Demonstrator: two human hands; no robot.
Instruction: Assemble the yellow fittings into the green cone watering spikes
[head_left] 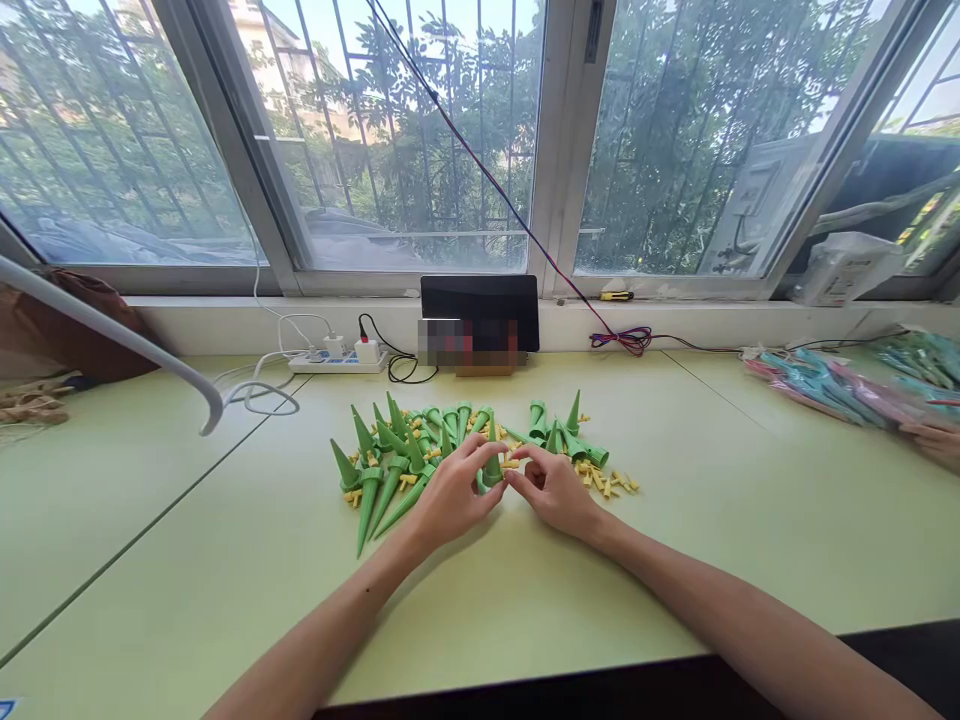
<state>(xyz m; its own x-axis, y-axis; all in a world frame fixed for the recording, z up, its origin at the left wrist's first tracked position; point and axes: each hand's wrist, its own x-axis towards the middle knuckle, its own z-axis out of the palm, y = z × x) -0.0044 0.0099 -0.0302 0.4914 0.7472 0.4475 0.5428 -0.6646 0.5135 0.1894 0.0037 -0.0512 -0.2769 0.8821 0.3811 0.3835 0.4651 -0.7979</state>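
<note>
Near the middle of the table (660, 600), my left hand (459, 492) is closed round a green plastic cone-shaped spike (492, 466), which stands point up. My right hand (559, 492) pinches a small yellow plastic piece (511, 463) against the side of that spike, near its wide collar. Whether the piece sits in the collar or only touches it, I cannot tell. Behind and left of my left hand lie several more green spikes (388, 492), some upright, some on their sides. Loose yellow T-shaped pieces (606, 482) are scattered among them and to the right.
A dark-screened tablet (480, 305) leans at the back, beside a white power strip (337, 362) with cables. A grey curved bar (120, 335) reaches in from the left. At right, another person's hand (934, 442) is near plastic-wrapped bundles (840, 390). A yellow cutter (616, 296) lies on the sill.
</note>
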